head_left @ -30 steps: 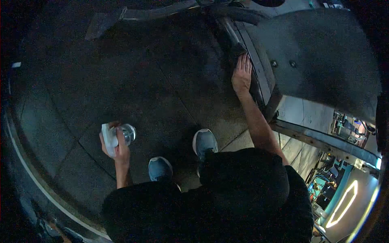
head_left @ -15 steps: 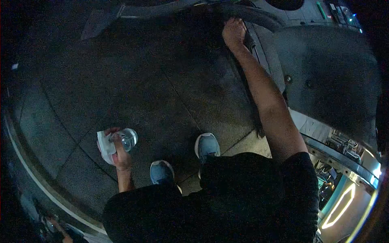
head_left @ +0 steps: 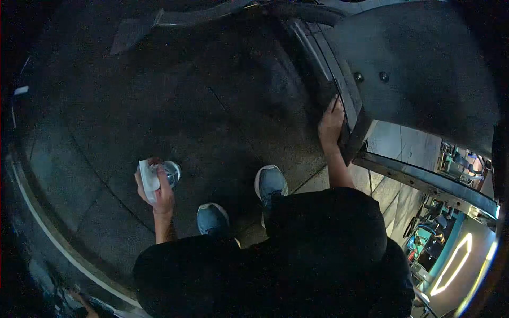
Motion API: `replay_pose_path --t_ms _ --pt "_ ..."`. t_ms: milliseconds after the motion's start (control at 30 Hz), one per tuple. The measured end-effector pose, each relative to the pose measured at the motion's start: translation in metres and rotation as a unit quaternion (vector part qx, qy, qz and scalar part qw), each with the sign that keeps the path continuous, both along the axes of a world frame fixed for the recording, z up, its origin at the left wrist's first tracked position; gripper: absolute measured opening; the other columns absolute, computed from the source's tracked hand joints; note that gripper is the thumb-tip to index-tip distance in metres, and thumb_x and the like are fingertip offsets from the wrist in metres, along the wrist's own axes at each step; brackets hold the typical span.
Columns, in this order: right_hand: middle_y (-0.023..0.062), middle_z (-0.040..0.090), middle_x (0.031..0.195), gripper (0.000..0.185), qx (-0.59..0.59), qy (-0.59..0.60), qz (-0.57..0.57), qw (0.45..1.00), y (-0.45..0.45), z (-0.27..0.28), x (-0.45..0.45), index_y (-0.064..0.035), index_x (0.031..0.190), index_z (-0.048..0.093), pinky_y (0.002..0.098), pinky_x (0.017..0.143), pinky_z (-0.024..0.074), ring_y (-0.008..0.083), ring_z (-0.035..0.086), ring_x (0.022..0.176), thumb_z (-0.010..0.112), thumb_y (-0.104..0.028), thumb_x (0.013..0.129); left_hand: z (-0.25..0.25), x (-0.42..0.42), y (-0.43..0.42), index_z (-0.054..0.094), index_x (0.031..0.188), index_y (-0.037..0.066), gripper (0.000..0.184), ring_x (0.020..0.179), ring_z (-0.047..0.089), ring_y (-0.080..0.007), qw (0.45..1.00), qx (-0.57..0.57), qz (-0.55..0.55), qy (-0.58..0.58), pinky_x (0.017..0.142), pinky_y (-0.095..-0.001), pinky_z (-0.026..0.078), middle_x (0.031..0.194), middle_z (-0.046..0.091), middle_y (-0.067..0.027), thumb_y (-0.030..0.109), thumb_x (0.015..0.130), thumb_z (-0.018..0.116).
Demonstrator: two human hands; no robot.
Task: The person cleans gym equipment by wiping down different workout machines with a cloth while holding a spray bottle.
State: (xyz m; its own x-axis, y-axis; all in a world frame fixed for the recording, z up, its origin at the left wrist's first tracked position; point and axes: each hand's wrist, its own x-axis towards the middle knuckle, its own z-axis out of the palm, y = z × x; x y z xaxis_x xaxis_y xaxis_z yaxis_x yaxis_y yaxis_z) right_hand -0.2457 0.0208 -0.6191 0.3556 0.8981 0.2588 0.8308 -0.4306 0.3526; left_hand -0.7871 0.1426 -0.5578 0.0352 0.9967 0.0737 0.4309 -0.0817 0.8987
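Fingers wrapped round it, my left hand [head_left: 160,192] holds a clear rounded container [head_left: 173,174] together with a white flat piece [head_left: 149,182], low over the dark floor. On the right, my right hand [head_left: 332,126] rests against the dark edge of a long panel [head_left: 339,79]. Its fingers are pressed together at that edge. Whatever lies under or inside them is too dark to make out.
A large grey panel [head_left: 413,69] with two round fasteners fills the upper right. Below it runs a metal beam [head_left: 408,175]. Equipment [head_left: 429,238] and a bright light outline [head_left: 453,265] are at the lower right. My shoes [head_left: 271,183] stand on the floor [head_left: 212,132].
My right hand moved up along the panel edge, then came back down nearer to my body. My left hand still holds the container and the white piece, shifted slightly right.
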Motion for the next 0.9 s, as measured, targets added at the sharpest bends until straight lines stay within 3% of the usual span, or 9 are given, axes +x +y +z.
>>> replay_pose_path --t_ms 67,133,233,367,467,533,667,733,900 --pt "0.0279 0.047 0.150 0.057 -0.021 -0.006 -0.015 1.000 0.010 0.001 -0.001 0.0056 0.155 0.035 0.0519 0.112 0.0390 0.0450 0.048 0.135 0.050 -0.015 0.104 0.006 -0.004 0.001 0.060 0.118 -0.001 0.021 0.096 0.067 -0.0201 1.000 -0.009 -0.002 -0.017 0.083 -0.0324 0.053 0.105 0.068 -0.0128 0.010 0.100 0.063" --pt "0.0291 0.053 0.141 0.061 0.144 0.235 -0.149 0.950 0.062 0.005 0.000 0.0075 0.152 0.037 0.0504 0.109 0.0421 0.0448 0.051 0.130 0.056 -0.025 0.104 0.005 0.000 0.002 0.060 0.118 -0.001 0.022 0.095 0.067 -0.0201 0.999 -0.016 -0.007 -0.034 0.083 -0.0324 0.053 0.106 0.069 -0.0131 0.010 0.100 0.063" --pt "0.0269 0.055 0.139 0.060 0.098 0.036 0.030 0.994 0.105 -0.021 0.028 0.0071 0.148 0.043 0.0493 0.107 0.0439 0.0415 0.055 0.127 0.054 -0.033 0.105 0.003 0.003 -0.001 0.060 0.119 -0.001 0.023 0.095 0.068 -0.0208 0.997 -0.034 0.040 -0.048 0.084 -0.0334 0.054 0.107 0.069 -0.0136 0.009 0.100 0.063" --pt "0.0257 0.061 0.131 0.048 -0.011 0.195 -0.060 0.979 0.223 -0.001 0.022 0.0030 0.137 0.057 0.0501 0.100 0.0493 0.0399 0.060 0.120 0.051 -0.034 0.106 -0.012 0.000 -0.005 0.060 0.121 -0.002 0.024 0.097 0.068 -0.0216 0.993 -0.024 0.069 -0.094 0.084 -0.0348 0.055 0.109 0.069 -0.0137 0.010 0.100 0.063" --pt "0.0267 0.063 0.127 0.038 -0.056 0.141 -0.005 0.988 0.296 -0.033 0.036 -0.0003 0.125 0.066 0.0520 0.095 0.0520 0.0400 0.063 0.116 0.054 -0.030 0.104 -0.037 -0.008 -0.013 0.061 0.119 -0.002 0.023 0.097 0.069 -0.0219 0.987 -0.021 0.093 -0.130 0.083 -0.0347 0.056 0.109 0.069 -0.0139 0.011 0.100 0.063" --pt "0.0269 0.063 0.126 0.033 -0.080 0.076 -0.133 0.985 0.327 -0.039 0.025 -0.0025 0.114 0.071 0.0537 0.094 0.0530 0.0406 0.065 0.112 0.058 -0.030 0.101 -0.046 -0.012 -0.014 0.061 0.118 -0.003 0.023 0.098 0.069 -0.0219 0.987 0.008 0.093 -0.127 0.083 -0.0344 0.056 0.108 0.068 -0.0141 0.011 0.100 0.064" --pt "0.0283 0.064 0.124 0.040 -0.088 0.105 0.020 0.990 0.311 -0.030 0.046 0.0002 0.115 0.068 0.0549 0.093 0.0536 0.0424 0.065 0.110 0.061 -0.035 0.100 -0.030 -0.012 -0.014 0.062 0.117 -0.003 0.025 0.095 0.067 -0.0219 0.995 -0.016 0.092 -0.027 0.082 -0.0341 0.054 0.105 0.066 -0.0139 0.014 0.099 0.064" --pt "0.0285 0.063 0.124 0.048 0.089 0.130 0.102 0.982 0.292 -0.030 0.041 0.0041 0.124 0.061 0.0535 0.094 0.0533 0.0437 0.063 0.112 0.064 -0.037 0.099 -0.016 -0.011 -0.003 0.062 0.116 -0.003 0.024 0.094 0.067 -0.0225 0.999 -0.003 0.011 0.036 0.082 -0.0343 0.053 0.105 0.066 -0.0140 0.013 0.098 0.063" --pt "0.0249 0.063 0.122 0.061 0.087 0.058 0.051 0.993 0.199 -0.020 0.036 0.0052 0.139 0.048 0.0512 0.090 0.0537 0.0424 0.064 0.108 0.067 -0.035 0.097 -0.002 -0.003 0.003 0.061 0.116 -0.004 0.023 0.094 0.067 -0.0231 0.997 -0.006 0.017 -0.069 0.081 -0.0349 0.053 0.106 0.068 -0.0155 0.009 0.097 0.060"
